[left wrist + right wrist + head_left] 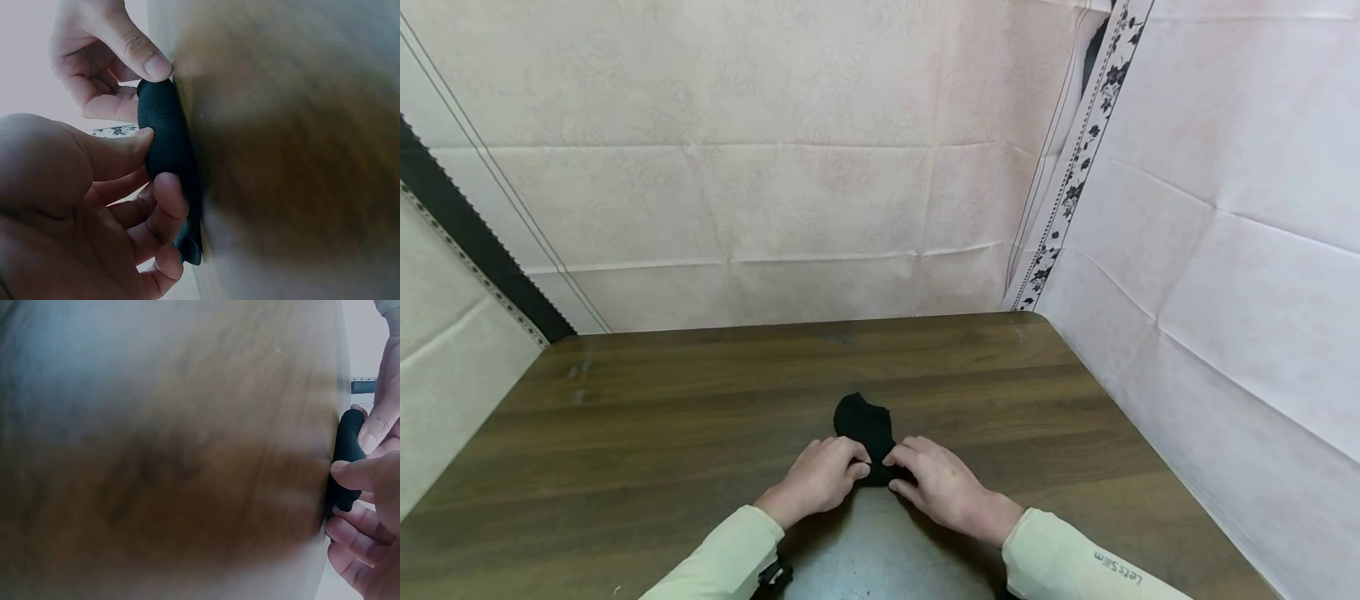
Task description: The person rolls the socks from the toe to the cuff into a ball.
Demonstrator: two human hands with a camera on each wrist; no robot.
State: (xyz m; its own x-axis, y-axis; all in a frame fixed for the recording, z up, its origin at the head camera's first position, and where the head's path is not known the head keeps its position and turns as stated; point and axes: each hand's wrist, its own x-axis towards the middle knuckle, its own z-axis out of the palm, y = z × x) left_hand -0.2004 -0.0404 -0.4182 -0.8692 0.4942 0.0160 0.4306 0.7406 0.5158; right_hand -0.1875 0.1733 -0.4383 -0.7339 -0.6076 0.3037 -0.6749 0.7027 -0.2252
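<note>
A black sock (865, 422) lies on the wooden table in front of me, its rounded far part flat and its near end turned into a thick roll. My left hand (822, 477) holds the left end of that roll between thumb and fingers. At the other end, my right hand (942, 483) pinches the roll in the same way. Up close in the left wrist view, the rolled sock (164, 128) rests against the tabletop with both thumbs on it. The right wrist view shows the roll (349, 440) between the hands too. Fingers partly cover the sock in the head view.
The brown wooden table (700, 400) has a far edge against a pale cloth hanging (775, 208). Another pale cloth (1225, 250) with a floral border hangs along the right side. A dark strip (475, 242) runs down at the left.
</note>
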